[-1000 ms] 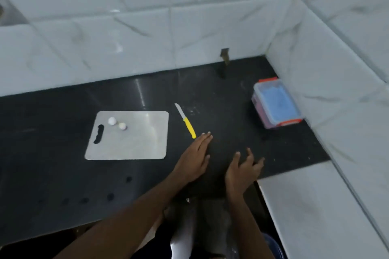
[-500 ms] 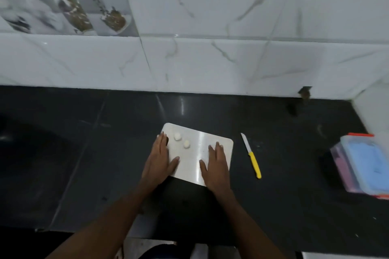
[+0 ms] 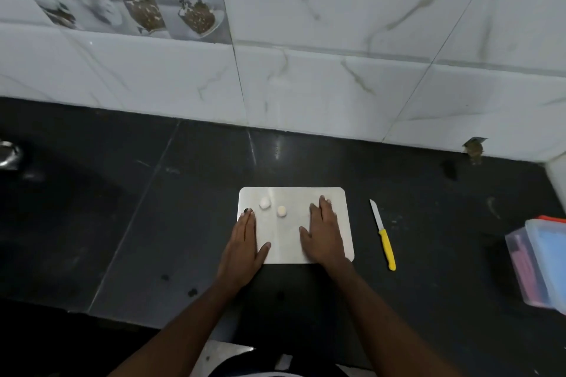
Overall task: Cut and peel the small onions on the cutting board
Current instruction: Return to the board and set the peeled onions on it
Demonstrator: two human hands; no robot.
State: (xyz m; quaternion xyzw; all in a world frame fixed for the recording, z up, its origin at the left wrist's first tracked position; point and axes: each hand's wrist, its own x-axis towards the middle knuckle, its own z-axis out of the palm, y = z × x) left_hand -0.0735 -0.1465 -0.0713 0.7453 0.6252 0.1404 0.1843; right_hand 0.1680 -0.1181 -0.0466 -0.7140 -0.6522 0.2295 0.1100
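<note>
Now | both hands flat, fingers spread | left hand (image 3: 243, 246), right hand (image 3: 325, 237) on cutting board (image 3: 291, 193)

Dim, cool, even light. A pale streak of glare sits on the glossy black worktop (image 3: 277, 144) just behind the cutting board (image 3: 306, 193), which itself shines faintly. Shadows are soft and weak. The wall tiles (image 3: 337, 86) bow near the edges from wide-angle distortion; detail is slightly soft throughout.
</note>
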